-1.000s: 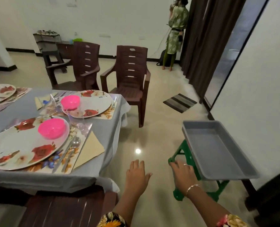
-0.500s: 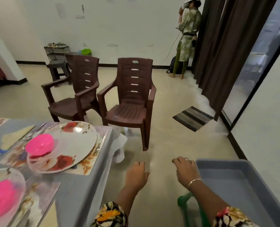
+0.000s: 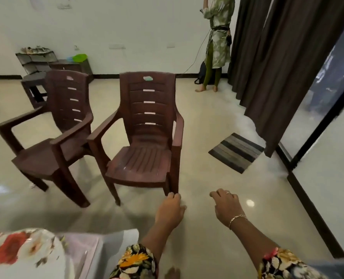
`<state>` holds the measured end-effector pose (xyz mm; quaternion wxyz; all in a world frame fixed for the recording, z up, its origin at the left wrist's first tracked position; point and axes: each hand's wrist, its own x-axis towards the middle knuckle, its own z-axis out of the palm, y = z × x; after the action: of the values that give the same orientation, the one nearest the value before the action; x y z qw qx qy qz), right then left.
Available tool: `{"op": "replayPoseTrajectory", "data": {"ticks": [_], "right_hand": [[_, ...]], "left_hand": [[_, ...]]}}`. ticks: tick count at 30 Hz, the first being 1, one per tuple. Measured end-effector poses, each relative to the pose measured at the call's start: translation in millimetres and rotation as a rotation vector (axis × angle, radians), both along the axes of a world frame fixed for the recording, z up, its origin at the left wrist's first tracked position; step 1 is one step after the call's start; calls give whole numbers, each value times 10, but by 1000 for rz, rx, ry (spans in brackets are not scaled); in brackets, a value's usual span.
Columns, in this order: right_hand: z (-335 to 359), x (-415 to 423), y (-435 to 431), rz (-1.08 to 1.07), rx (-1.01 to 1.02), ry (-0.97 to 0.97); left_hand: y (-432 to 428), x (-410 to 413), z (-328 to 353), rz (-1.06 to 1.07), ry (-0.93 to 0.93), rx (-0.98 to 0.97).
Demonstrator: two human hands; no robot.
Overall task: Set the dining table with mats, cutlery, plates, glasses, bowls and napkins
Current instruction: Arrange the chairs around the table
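Observation:
Only a corner of the set table shows at the bottom left: a floral plate lying on a mat over the grey cloth. My left hand hangs over the floor to the right of the table corner, fingers loosely curled, holding nothing. My right hand, with a ring and a bracelet, hovers beside it, also loosely curled and empty. A sliver of the grey tray shows at the bottom right corner.
Two brown plastic armchairs, one straight ahead and one to its left, stand on the tiled floor. A striped doormat lies by dark curtains. A person stands at the far wall. A shoe rack stands far left.
The view has swung up and right, so the table and the grey tray have slid almost out of frame. Both hands stay empty and have lifted slightly forward.

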<state>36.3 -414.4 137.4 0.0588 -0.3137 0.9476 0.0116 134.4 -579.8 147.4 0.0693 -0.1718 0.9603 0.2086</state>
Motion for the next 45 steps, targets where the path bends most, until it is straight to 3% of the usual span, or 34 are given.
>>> {"op": "replayPoseTrajectory", "data": {"ticks": [8, 17, 26, 35, 45], "right_hand": [[220, -1672, -776, -62, -64, -2], [128, -3845, -873, -31, -11, 49], [460, -6228, -1049, 80, -16, 60], [336, -8039, -2275, 282, -108, 96], [400, -9810, -4200, 540, -121, 93]], "left_hand": [[-886, -1870, 279, -34, 95, -47], [-957, -4053, 104, -50, 108, -44], [-1003, -6268, 268, -1, 50, -31], [-2076, -7974, 316, 204, 144, -31], [-3708, -9535, 583, 586, 190, 14]]}}
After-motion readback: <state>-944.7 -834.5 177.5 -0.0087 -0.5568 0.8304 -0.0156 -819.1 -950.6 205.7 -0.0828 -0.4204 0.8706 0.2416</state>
